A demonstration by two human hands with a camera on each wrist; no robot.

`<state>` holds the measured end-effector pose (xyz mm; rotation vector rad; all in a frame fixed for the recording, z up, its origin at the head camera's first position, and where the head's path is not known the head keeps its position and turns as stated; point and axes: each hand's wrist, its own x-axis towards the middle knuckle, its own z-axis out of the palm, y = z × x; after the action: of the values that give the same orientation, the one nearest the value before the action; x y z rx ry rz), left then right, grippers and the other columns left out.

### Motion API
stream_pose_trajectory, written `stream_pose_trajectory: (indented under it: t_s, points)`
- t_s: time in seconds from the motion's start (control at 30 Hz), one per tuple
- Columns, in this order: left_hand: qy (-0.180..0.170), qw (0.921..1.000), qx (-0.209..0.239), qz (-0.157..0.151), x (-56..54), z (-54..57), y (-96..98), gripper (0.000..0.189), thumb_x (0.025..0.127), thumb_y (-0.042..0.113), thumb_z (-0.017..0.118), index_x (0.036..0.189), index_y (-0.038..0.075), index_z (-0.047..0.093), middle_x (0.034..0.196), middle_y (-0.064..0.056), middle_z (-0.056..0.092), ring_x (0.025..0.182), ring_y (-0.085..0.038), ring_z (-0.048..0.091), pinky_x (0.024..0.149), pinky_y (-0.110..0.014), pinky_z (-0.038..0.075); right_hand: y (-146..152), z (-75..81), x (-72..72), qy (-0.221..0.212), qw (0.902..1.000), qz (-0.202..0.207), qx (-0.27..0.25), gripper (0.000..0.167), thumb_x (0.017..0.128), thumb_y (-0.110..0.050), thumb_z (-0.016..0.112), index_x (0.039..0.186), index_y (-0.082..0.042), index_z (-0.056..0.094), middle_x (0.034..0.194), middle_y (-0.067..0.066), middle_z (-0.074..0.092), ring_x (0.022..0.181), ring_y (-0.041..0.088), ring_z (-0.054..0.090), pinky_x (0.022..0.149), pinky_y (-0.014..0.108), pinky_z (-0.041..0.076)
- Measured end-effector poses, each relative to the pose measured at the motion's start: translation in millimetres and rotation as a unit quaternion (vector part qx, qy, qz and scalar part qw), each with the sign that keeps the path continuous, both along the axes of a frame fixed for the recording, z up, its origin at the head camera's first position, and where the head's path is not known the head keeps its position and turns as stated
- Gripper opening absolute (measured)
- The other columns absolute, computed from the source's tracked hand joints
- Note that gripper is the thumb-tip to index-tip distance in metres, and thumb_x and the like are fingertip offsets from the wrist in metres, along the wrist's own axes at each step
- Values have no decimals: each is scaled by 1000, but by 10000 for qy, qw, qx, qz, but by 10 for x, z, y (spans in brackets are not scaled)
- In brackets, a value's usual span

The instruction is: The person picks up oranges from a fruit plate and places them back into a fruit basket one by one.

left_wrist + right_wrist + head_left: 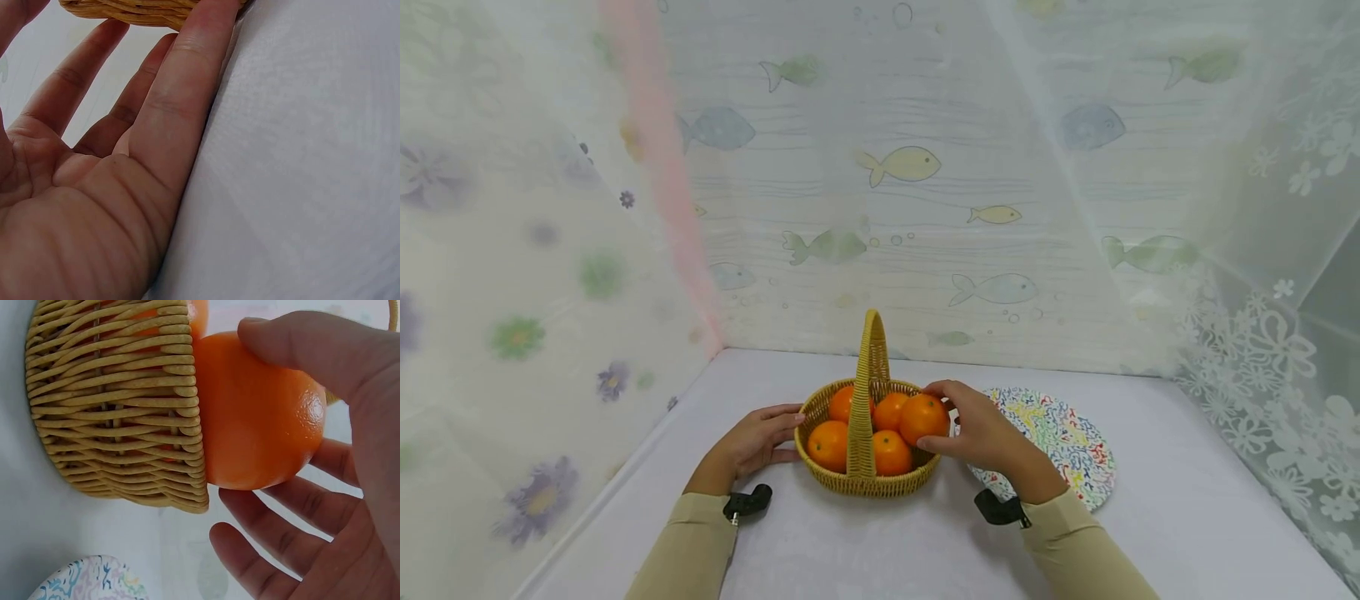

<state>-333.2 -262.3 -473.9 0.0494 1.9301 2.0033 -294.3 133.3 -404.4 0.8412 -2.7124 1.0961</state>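
A yellow-brown wicker basket (pixel 867 485) with a tall arched handle stands on the table and has several oranges (pixel 828 447) in it. At its right rim, my right hand (pixel 983 429) holds one orange (pixel 923 419) between thumb and fingers. The right wrist view shows this orange (pixel 259 419) raised above the rim, beside the woven wall. My left hand (pixel 762 440) touches the basket's left side with its fingers extended. In the left wrist view, fingertips meet the underside or edge of the wicker (pixel 137 11), and the palm is bare.
A round plate or mat (pixel 1086 446) with a multicoloured squiggle pattern lies right of the basket, partly behind my right forearm. White cloth covers the table (pixel 850 550). Fish-printed sheeting (pixel 917 250) hangs at the back, with flowered sheeting (pixel 520 417) on the left.
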Motion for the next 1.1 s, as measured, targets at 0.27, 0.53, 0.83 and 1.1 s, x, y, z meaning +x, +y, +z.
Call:
stream_pose_trajectory:
  t_s: [0.27,0.53,0.83,1.1]
  points:
    - [67,9999,-34,-124,24,10,6,65,101,31,69,155,3,45,149,-13,57,120,-20,67,97,-50,60,-13,1,12,-198,9996,-150,101,67,80,-34,91,138,-23,58,130,-8,63,113,17,60,93,44,59]
    - [32,10000,-49,-32,20,10,10,64,101,30,69,154,4,46,152,-13,55,123,-22,66,97,-51,59,-40,4,28,3,9997,-109,233,66,82,-31,90,138,-20,58,132,-7,63,113,16,60,97,44,58]
    - [59,10000,-55,-46,-3,10,42,62,101,30,69,153,5,48,151,-13,56,122,-23,66,97,-50,59,-2,4,7,-54,9990,-231,370,68,82,-35,90,141,-22,57,134,-8,62,112,14,59,97,38,57]
    - [71,9999,-78,11,4,-18,6,63,101,31,69,154,5,47,152,-13,54,122,-22,66,96,-51,60,-22,-8,0,-93,9996,-59,249,68,83,-35,89,141,-22,57,133,-6,63,114,18,59,101,47,57]
